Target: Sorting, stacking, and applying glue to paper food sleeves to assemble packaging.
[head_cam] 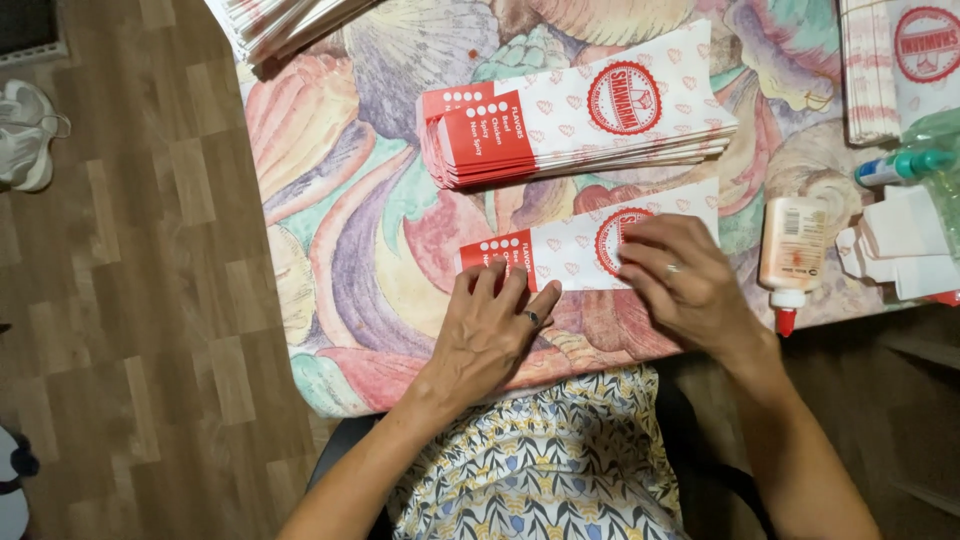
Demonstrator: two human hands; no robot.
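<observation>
Left hand point(495, 335): flat, fingers spread, pressing the red end of a paper sleeve point(580, 248), frame centre.
Right hand point(680, 280): open, fingertips on the sleeve's round emblem, perhaps smoothing.
Stack point(580, 125): just above.
Glue bottle point(792, 258): right, on table point(350, 230).

Left hand point(490, 325) and right hand point(675, 275) pressed flat, fingers spread.

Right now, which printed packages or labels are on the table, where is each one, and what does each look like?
Flat white paper sleeve with red end panel and round red emblem: under left hand and right hand.
Stack of matching red-and-white sleeves: just beyond it.
More printed stacks: top left corner, top right corner.
Pale glue bottle with red tip and small label: right of the hands.
</observation>
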